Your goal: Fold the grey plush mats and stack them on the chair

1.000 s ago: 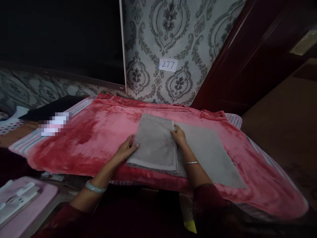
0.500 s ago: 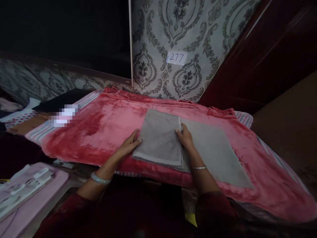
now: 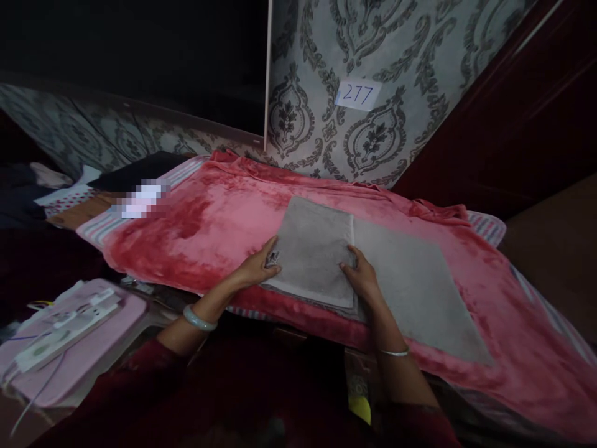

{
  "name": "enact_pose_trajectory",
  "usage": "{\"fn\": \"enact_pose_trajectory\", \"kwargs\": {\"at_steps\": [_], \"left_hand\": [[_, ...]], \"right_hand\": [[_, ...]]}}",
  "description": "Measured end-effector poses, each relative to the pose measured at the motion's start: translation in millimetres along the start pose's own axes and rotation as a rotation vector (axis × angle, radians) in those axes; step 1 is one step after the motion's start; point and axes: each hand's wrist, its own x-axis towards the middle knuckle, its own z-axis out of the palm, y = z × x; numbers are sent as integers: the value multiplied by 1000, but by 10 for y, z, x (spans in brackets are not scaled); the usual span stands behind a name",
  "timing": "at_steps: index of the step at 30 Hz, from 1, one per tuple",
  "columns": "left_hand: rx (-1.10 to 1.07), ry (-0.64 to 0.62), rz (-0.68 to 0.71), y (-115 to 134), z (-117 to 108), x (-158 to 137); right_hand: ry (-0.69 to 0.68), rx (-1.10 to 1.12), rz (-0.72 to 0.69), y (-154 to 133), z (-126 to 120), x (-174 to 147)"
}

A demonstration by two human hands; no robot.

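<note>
A folded grey cloth (image 3: 314,252) with a pale hem along its right and near edges lies on the pink plush blanket (image 3: 224,211). My left hand (image 3: 261,262) grips its left edge, thumb on top, and the fabric there is bunched. At the opposite side, my right hand (image 3: 361,272) holds the right edge, with the thumb over the upper face and the other fingers partly hidden. To the right a flat grey cloth (image 3: 415,280) spreads out, partly under the folded one. Whether both are one piece I cannot tell.
At the left stands a pink box or stool (image 3: 84,361) bearing a white power strip (image 3: 69,333) with cords. A blurred-out phone-like item (image 3: 144,199) lies at the blanket's left edge. Behind are a dark screen (image 3: 140,62) and a wall label (image 3: 358,94) reading 277.
My left hand has closed on the folded cloth's left edge, which is now crumpled there. My right hand stays at the right edge. The camera view has shifted slightly.
</note>
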Motion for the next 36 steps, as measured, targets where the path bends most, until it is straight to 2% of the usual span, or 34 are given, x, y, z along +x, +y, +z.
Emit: {"fn": "enact_pose_trajectory", "kwargs": {"at_steps": [2,4,6,8,10,14,18,20,22,25,27,29,32,34,36], "left_hand": [[-72,-14,-46,19,-36,12],[-161,-24,-132,49,-80,57],[-236,-21,-198,87,-112,147],[-300,-5,-213,128,-111,280],[-356,44,-210,161,-76,430],[-356,160,-241,150,32,649],[-307,197,-207,80,77,663],[-316,177,-197,72,73,605],[-362,99,-182,87,67,522],[-424,-28,-152,111,75,395],[-428,-66,-158,101,95,342],[-398,-40,-182,70,127,327],[-304,93,-188,36,191,346],[-182,175,-143,62,236,346],[-29,202,-73,133,277,317]], "right_hand": [[-15,-90,7,-32,-38,-21],[26,-193,-40,-104,-78,-38],[83,-275,-146,-217,-93,-43],[84,-329,-260,-354,-64,-43],[3,-385,-323,-478,11,-54],[-227,-505,-324,-579,183,-131],[-271,-520,-320,-540,194,-123],[-278,-493,-328,-524,132,7],[-246,-449,-350,-525,58,240],[-156,-384,-350,-556,-14,717],[-127,-369,-318,-582,-20,1043],[-121,-369,-287,-593,-1,1321],[-128,-368,-247,-564,34,1612],[-151,-362,-242,-530,49,1737],[-168,-339,-288,-511,60,1829]]}}
